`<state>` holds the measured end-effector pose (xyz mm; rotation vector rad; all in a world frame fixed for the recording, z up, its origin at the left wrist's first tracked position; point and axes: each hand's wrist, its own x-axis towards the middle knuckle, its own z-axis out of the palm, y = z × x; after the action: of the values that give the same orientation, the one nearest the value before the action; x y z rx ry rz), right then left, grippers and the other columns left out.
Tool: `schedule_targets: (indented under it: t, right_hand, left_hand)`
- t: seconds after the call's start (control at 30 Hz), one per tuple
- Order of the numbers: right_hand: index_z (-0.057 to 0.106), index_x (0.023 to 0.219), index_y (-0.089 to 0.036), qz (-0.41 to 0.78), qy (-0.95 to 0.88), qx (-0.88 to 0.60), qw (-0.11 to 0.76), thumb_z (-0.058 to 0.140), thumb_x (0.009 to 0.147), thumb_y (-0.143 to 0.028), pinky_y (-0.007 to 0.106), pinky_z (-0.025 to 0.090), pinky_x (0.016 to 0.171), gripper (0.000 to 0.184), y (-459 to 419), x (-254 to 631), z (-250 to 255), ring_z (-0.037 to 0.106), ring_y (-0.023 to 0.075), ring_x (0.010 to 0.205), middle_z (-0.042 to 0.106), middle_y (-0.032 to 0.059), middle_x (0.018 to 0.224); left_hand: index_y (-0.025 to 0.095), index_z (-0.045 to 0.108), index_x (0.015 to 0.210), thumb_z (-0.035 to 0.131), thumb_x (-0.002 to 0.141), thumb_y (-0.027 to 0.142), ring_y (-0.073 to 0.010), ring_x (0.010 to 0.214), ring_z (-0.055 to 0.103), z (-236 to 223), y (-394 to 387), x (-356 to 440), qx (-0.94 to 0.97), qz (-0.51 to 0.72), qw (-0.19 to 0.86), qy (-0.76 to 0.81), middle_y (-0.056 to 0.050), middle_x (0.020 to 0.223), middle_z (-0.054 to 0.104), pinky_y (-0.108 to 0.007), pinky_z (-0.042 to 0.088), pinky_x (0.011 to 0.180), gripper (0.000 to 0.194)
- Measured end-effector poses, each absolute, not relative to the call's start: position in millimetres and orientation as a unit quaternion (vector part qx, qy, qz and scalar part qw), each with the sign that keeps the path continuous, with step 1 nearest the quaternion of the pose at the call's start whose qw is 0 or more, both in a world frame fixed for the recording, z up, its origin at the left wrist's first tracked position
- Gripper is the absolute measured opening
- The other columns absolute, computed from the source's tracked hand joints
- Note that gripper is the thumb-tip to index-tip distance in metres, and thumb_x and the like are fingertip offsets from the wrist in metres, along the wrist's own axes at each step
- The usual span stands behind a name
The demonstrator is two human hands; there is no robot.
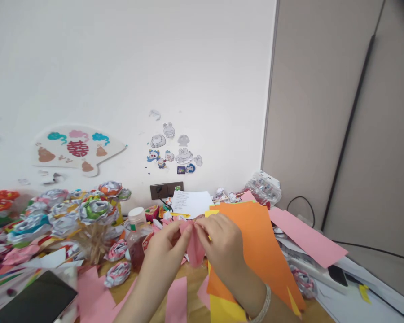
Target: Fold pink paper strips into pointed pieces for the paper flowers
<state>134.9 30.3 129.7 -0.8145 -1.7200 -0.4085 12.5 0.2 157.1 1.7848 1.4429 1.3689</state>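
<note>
Both hands meet over the middle of the table around a folded piece of pink paper (pixel 195 251). My left hand (pixel 170 246) pinches its upper left edge between thumb and fingers. From the other side, my right hand (pixel 222 237) grips the top right of the same paper, thumb close to the left one. The paper hangs down between the hands with a crease along it. Beneath it lies a pink paper strip (pixel 177 298). Orange paper sheets (pixel 256 242) lie right behind my right hand, over yellow sheets (pixel 225 309).
Paper flowers (pixel 96 211) on sticks crowd the left, with a phone (pixel 37 298) in front. A clear bottle (pixel 137 237) with a white cap stands near my left hand. At right are a long pink sheet (pixel 309 237), a power strip (pixel 313 264) and cables. A wall rises behind.
</note>
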Motion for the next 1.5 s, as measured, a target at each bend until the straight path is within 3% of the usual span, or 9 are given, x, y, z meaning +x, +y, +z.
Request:
schedule_targets:
  t: [0.2,0.37,0.43,0.6,0.7,0.97,1.2,1.33,1.5]
  right_hand:
    - [0.060,0.094,-0.013,-0.307,-0.729,-0.291,0.539,0.046,0.084,-0.012,0.028,0.031,0.049,0.018,26.3,130.6,127.1,0.046,0.0148,0.056,0.056,0.0039,0.059]
    - [0.058,0.105,-0.014,-0.250,-0.746,-0.289,0.545,0.048,0.082,-0.016,0.029,0.035,0.054,0.026,23.7,129.2,127.0,0.046,0.0169,0.063,0.057,0.0059,0.067]
    - [0.060,0.103,-0.016,-0.201,-0.744,-0.299,0.562,0.048,0.082,-0.018,0.029,0.037,0.057,0.024,23.5,130.4,128.5,0.047,0.0168,0.067,0.056,0.0059,0.071]
    - [0.064,0.073,-0.018,-0.088,-0.716,-0.323,0.613,0.050,0.081,-0.021,0.027,0.040,0.059,0.016,25.9,134.3,134.3,0.048,0.0150,0.066,0.054,0.0036,0.068]
    - [0.062,0.071,-0.018,-0.047,-0.720,-0.321,0.614,0.051,0.080,-0.021,0.026,0.042,0.057,0.015,28.2,135.8,135.1,0.050,0.0144,0.065,0.055,0.0031,0.067]
    - [0.057,0.106,-0.011,-0.238,-0.775,-0.234,0.536,0.041,0.082,-0.008,0.029,0.044,0.060,0.029,29.4,140.0,130.5,0.055,0.0173,0.073,0.065,0.0094,0.083]
    - [0.056,0.110,-0.010,-0.274,-0.790,-0.243,0.492,0.041,0.081,-0.008,0.029,0.043,0.059,0.032,25.1,139.2,134.5,0.052,0.0181,0.073,0.064,0.0107,0.087]
    - [0.057,0.109,-0.012,-0.168,-0.803,-0.234,0.522,0.042,0.082,-0.013,0.031,0.044,0.065,0.031,23.6,139.7,137.6,0.052,0.0185,0.078,0.062,0.0105,0.090]
    - [0.065,0.084,-0.017,0.095,-0.754,-0.255,0.598,0.048,0.082,-0.021,0.027,0.045,0.063,0.017,24.0,139.7,141.4,0.054,0.0146,0.070,0.061,0.0049,0.074]
  left_hand:
    - [0.016,0.061,0.079,0.053,0.072,0.038,-0.0184,0.068,0.058,155.3,2.1,9.5,0.606,0.553,0.330,0.467,-0.003,0.075,0.066,-0.027,0.048,0.064,0.025]
    - [0.017,0.060,0.073,0.052,0.073,0.040,-0.0155,0.061,0.055,158.8,-1.0,9.3,0.577,0.574,0.359,0.456,0.001,0.060,0.059,-0.023,0.045,0.054,0.025]
    - [0.017,0.059,0.068,0.054,0.072,0.040,-0.0141,0.059,0.052,160.3,-1.8,8.6,0.585,0.571,0.338,0.467,0.003,0.056,0.055,-0.021,0.042,0.052,0.024]
    - [0.017,0.055,0.063,0.051,0.073,0.043,-0.0131,0.055,0.046,160.1,-0.5,7.2,0.634,0.511,0.323,0.482,0.002,0.057,0.051,-0.021,0.038,0.049,0.028]
    - [0.017,0.056,0.067,0.049,0.073,0.044,-0.0124,0.053,0.043,158.9,0.1,8.0,0.641,0.496,0.329,0.485,0.003,0.056,0.047,-0.021,0.035,0.047,0.028]
    - [0.017,0.053,0.057,0.051,0.071,0.036,-0.0105,0.050,0.042,161.0,-2.1,7.7,0.595,0.562,0.287,0.498,0.004,0.054,0.048,-0.019,0.033,0.045,0.024]
    - [0.018,0.061,0.063,0.055,0.069,0.038,-0.0136,0.049,0.050,162.6,-2.3,6.9,0.567,0.589,0.296,0.494,0.005,0.043,0.050,-0.020,0.036,0.042,0.021]
    - [0.018,0.062,0.066,0.056,0.069,0.038,-0.0160,0.053,0.054,162.0,-1.9,7.0,0.574,0.587,0.289,0.492,0.006,0.038,0.047,-0.022,0.040,0.046,0.021]
    - [0.016,0.063,0.076,0.052,0.074,0.039,-0.0157,0.061,0.054,160.3,-1.2,7.8,0.627,0.544,0.267,0.490,0.000,0.062,0.061,-0.023,0.042,0.053,0.025]
